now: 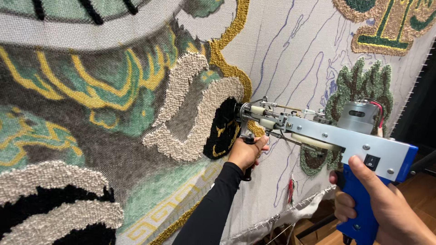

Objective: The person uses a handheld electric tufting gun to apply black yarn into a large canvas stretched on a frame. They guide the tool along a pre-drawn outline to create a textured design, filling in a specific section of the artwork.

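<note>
We see the tufting gun (pixel 327 136): silver metal body, blue grip, grey motor on top | held level, its nose pressed to the tufting cloth (pixel 290 50) | the cloth stretched upright, partly tufted in green, gold, cream and black | nose meets a black patch.

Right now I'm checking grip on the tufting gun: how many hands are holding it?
2. The left hand grips the front handle under the tufting gun; the right hand wraps the blue rear grip, lower right. No other hands show.
</note>
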